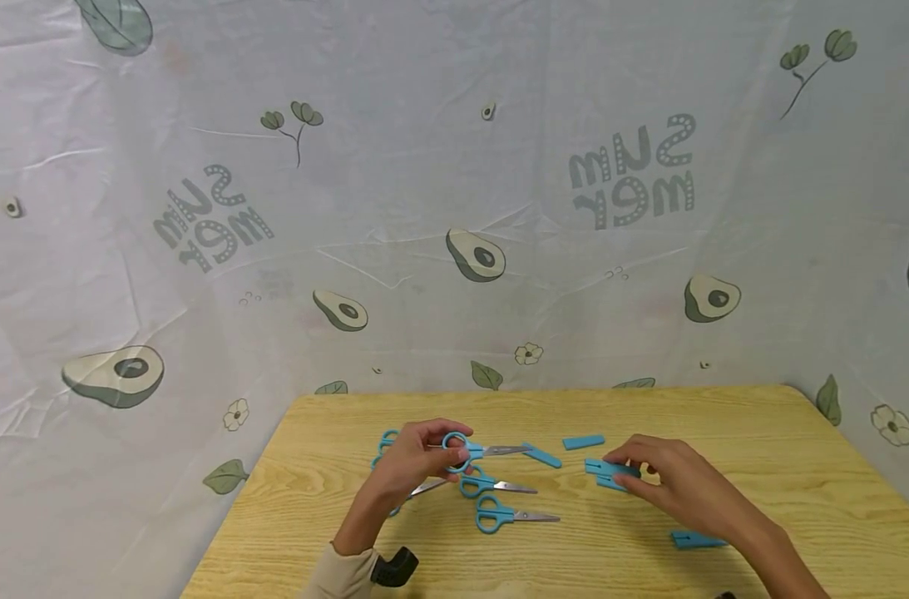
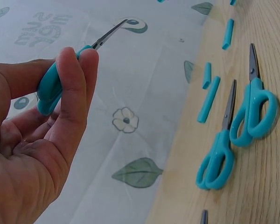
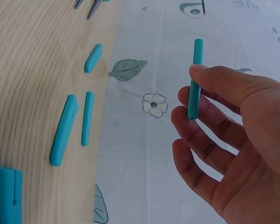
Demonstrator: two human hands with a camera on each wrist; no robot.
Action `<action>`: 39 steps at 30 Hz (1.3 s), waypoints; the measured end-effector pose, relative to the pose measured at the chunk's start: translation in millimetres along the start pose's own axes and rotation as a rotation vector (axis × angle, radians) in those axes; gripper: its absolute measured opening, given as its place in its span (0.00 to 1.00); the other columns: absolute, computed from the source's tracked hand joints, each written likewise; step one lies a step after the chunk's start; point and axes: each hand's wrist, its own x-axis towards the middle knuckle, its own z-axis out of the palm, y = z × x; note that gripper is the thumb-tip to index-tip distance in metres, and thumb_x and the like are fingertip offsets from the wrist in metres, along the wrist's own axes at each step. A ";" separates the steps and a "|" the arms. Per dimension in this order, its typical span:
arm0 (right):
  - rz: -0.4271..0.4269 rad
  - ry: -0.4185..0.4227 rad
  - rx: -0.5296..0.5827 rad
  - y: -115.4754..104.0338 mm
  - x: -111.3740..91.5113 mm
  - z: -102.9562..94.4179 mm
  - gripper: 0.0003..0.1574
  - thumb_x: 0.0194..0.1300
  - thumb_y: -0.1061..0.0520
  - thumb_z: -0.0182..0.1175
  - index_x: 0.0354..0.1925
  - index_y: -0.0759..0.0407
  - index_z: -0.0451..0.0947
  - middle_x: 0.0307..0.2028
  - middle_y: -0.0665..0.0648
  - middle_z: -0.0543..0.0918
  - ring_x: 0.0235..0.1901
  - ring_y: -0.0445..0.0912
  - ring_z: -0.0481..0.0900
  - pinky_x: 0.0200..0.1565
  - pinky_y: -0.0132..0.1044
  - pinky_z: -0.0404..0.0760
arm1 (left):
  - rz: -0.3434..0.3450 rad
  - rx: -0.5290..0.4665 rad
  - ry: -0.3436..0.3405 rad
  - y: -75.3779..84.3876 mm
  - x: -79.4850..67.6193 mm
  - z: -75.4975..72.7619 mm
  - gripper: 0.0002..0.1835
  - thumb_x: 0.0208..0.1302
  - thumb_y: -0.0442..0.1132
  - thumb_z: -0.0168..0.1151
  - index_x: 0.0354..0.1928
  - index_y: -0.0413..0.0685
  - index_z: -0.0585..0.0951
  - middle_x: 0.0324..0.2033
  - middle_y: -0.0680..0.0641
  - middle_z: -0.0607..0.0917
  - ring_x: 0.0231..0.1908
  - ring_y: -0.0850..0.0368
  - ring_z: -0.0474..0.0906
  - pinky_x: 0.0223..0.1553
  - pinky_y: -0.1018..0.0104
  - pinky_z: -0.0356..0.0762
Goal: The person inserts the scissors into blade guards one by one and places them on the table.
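Observation:
My left hand [image 1: 417,459] pinches a pair of scissors [image 1: 475,452] by its light blue handles above the table, blades pointing right. In the left wrist view, thumb and fingers press on the handles of these scissors [image 2: 50,88]. My right hand [image 1: 671,481] holds a light blue blade cover [image 1: 598,467] between thumb and fingers, its slotted end towards the scissors. The right wrist view shows this cover [image 3: 195,88] edge-on, apart from the blades. Below the left hand lie more blue-handled scissors [image 1: 503,516], blades bare and mostly pointing right.
Several loose blade covers lie on the wooden table [image 1: 334,532]: one cover [image 1: 583,442] at the back, another [image 1: 541,455] slanting beside it, and one [image 1: 695,540] near my right forearm. A patterned cloth [image 1: 394,191] hangs behind the table.

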 end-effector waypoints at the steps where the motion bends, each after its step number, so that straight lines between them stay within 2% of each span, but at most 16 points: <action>1: 0.003 0.001 0.001 -1.6 -0.3 0.2 0.13 0.73 0.55 0.70 0.54 0.44 0.88 0.45 0.39 0.87 0.41 0.28 0.80 0.34 0.30 0.83 | 0.002 -0.005 -0.005 0.5 -0.4 1.0 0.25 0.73 0.39 0.71 0.68 0.39 0.80 0.44 0.50 0.86 0.44 0.55 0.91 0.45 0.60 0.93; 6: 0.016 -0.003 0.005 -9.4 -0.1 1.7 0.13 0.73 0.54 0.70 0.54 0.43 0.88 0.46 0.40 0.87 0.41 0.28 0.80 0.35 0.30 0.83 | 0.007 -0.031 -0.020 0.8 -1.4 4.9 0.24 0.74 0.38 0.71 0.68 0.37 0.80 0.42 0.52 0.86 0.41 0.59 0.90 0.42 0.66 0.92; 13: 0.012 0.000 0.012 -18.6 -0.2 7.5 0.12 0.74 0.54 0.70 0.54 0.43 0.88 0.46 0.40 0.87 0.41 0.29 0.81 0.35 0.30 0.83 | 0.013 -0.047 -0.048 0.5 -2.1 8.5 0.23 0.74 0.36 0.70 0.67 0.36 0.80 0.41 0.53 0.87 0.39 0.61 0.91 0.39 0.67 0.91; 20: 0.026 0.005 0.003 -28.8 -3.9 14.3 0.12 0.74 0.53 0.70 0.54 0.44 0.88 0.46 0.40 0.87 0.42 0.31 0.82 0.35 0.31 0.83 | 0.005 -0.056 -0.087 -0.2 -6.8 10.6 0.23 0.74 0.35 0.69 0.67 0.33 0.80 0.41 0.52 0.85 0.38 0.61 0.90 0.38 0.68 0.91; 24: 0.029 0.027 -0.012 -36.8 -5.5 17.5 0.12 0.73 0.54 0.71 0.53 0.43 0.88 0.44 0.38 0.86 0.41 0.30 0.80 0.35 0.31 0.83 | -0.001 -0.071 -0.102 0.5 -9.6 11.3 0.22 0.75 0.33 0.68 0.67 0.34 0.80 0.41 0.52 0.85 0.38 0.60 0.91 0.39 0.67 0.91; 39: -0.010 0.016 0.020 -40.4 -0.2 17.0 0.13 0.74 0.54 0.69 0.55 0.48 0.88 0.44 0.41 0.86 0.40 0.29 0.80 0.35 0.30 0.82 | 0.002 -0.072 -0.114 0.0 -3.6 19.9 0.20 0.74 0.33 0.68 0.65 0.37 0.81 0.39 0.52 0.85 0.38 0.59 0.91 0.38 0.67 0.91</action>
